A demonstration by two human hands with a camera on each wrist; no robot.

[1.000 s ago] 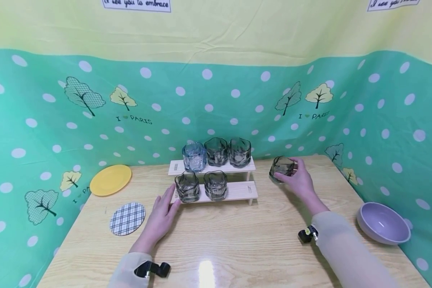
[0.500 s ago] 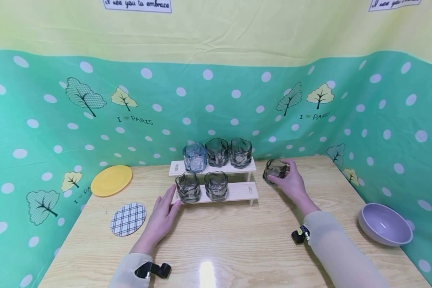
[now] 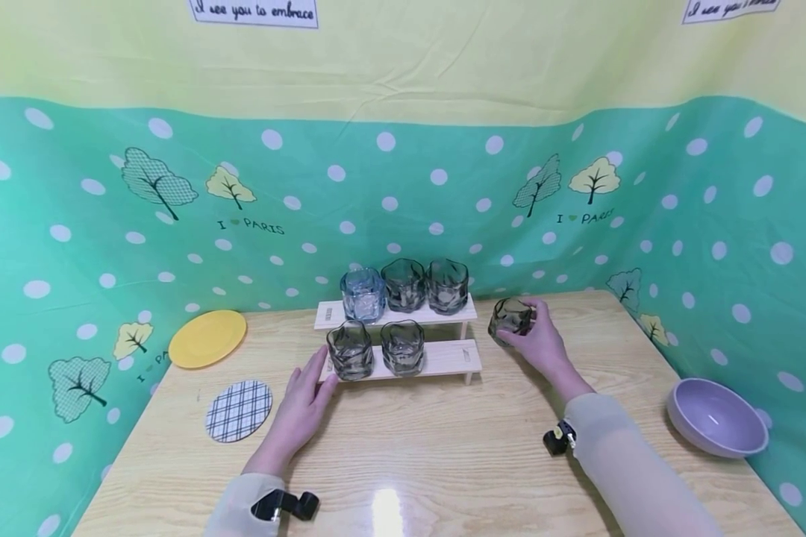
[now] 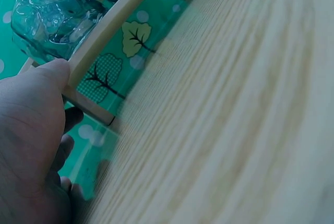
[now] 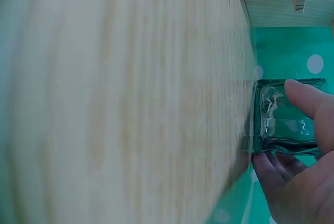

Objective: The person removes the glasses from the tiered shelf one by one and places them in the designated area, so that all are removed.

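My right hand grips a smoky grey glass with a wavy rim, just right of a pale wooden two-tier rack. In the right wrist view the thumb lies along one side of the glass and the fingers on the other; its base is at the tabletop. My left hand holds the left end of the rack's lower tier, its thumb at the front edge beside a grey glass. Another grey glass shares that tier. Above stand a blue glass and two grey glasses.
A yellow plate and a round checked coaster lie to the left. At the right edge of the wooden table sits a purple bowl. A green dotted curtain hangs behind and at both sides.
My right hand has moved left with the grey glass, closer to the rack, and has shifted little in the last half second. The left hand stays at the rack's end.
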